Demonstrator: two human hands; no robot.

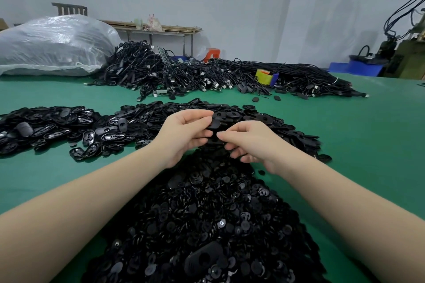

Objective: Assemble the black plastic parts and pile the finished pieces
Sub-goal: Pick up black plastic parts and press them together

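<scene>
The oval black shell (pixel 215 124) sits between the two hands above the near heap of small round discs (pixel 207 225), and the coming move turns on how it lies there. Its long axis seems to run from about 10 o'clock to 4 o'clock, though fingers hide most of it.

The left hand (pixel 184 135) has its fingers curled over the shell's far edge and its thumb underneath, gripping it. The right hand (pixel 250 142) comes in from 3 o'clock with thumb and forefinger pinched together right against the shell's near end; whether a small disc is held in that pinch I cannot tell — the tips cover it. Both hands are about equally near the shell.

Any press-fit would likely go from the right hand's side toward the left palm. At 12 o'clock beyond the hands lies a pile of flat oval pieces (pixel 264 119), and at 10 o'clock a spread of open shells (pixel 57 126) on the green table (pixel 368 145) — which pile takes finished pieces is not evident.
</scene>
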